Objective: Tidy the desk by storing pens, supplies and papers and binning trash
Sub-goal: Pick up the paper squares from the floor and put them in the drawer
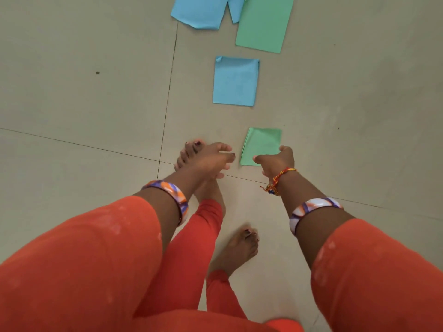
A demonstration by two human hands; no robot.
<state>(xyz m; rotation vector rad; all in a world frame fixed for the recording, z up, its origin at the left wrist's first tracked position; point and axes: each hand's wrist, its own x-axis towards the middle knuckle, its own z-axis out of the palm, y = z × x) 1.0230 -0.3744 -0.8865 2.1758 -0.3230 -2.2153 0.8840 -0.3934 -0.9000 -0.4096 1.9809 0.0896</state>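
Right hand (275, 161) hangs over the near edge of a small green sheet (262, 144) on the floor (72, 104), fingers spread, gripping nothing. Left hand (213, 159), just beside it, has loose, empty fingers. Beyond lie a blue sheet (235, 80), then a large green sheet (265, 23) and more blue paper (199, 10).

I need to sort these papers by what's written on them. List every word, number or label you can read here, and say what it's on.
None: no readable text shows in this view.
Small green paper by the right hand: blank face.
Blue paper beyond it: blank.
Large green sheet and blue sheets at the top edge: blank.
Bangles: coloured pattern only, no lettering.
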